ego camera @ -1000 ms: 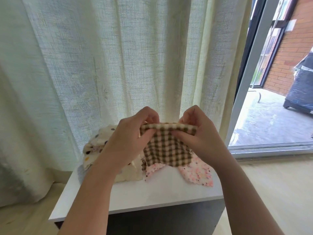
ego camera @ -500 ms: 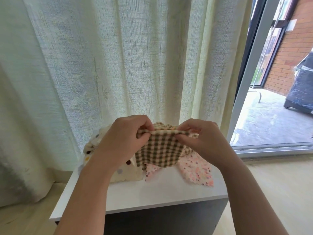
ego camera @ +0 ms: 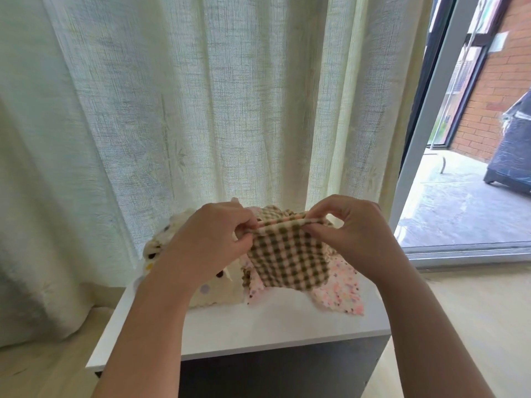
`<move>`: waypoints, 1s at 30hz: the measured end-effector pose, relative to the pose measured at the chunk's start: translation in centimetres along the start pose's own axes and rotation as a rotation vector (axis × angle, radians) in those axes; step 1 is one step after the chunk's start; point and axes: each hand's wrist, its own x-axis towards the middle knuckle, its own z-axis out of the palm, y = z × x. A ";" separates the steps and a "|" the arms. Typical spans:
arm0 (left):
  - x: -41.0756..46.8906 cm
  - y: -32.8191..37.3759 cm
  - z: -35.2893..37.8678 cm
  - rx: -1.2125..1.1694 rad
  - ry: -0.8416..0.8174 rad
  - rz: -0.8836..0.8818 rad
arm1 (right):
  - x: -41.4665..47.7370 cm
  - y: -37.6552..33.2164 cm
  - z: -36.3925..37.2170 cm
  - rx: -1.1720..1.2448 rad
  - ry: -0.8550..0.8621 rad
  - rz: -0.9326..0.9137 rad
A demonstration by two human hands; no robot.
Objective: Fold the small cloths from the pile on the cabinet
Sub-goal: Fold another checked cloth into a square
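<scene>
Dangling cloth (ego camera: 287,259) (below left grip (ego camera: 209,242), right grip (ego camera: 353,234))

No text, label, brand or number legible anywhere, pale plaque (ego camera: 500,41) on the brick wall (ego camera: 488,90) at two o'clock too small and blurred to read, checked cloth (ego camera: 287,262) at six o'clock showing only its pattern
</scene>
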 end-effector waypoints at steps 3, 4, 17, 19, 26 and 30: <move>0.1 0.0 -0.3 0.061 0.073 0.022 | 0.0 0.1 -0.1 -0.028 -0.091 -0.016; 0.1 0.0 -0.4 0.068 0.090 0.036 | 0.0 0.1 -0.1 -0.026 -0.099 -0.020; -0.6 0.3 -1.2 0.174 0.074 -0.034 | -0.2 -0.1 0.0 0.088 0.217 -0.054; -0.5 0.6 -1.2 0.066 0.087 -0.090 | -0.2 -0.2 0.1 0.147 0.202 -0.007; 0.7 0.7 0.7 -0.737 0.049 -0.399 | 0.3 -0.4 1.3 0.422 0.329 0.218; 1.6 0.9 2.7 -0.814 0.194 -0.570 | 0.6 0.1 2.5 0.990 0.042 0.683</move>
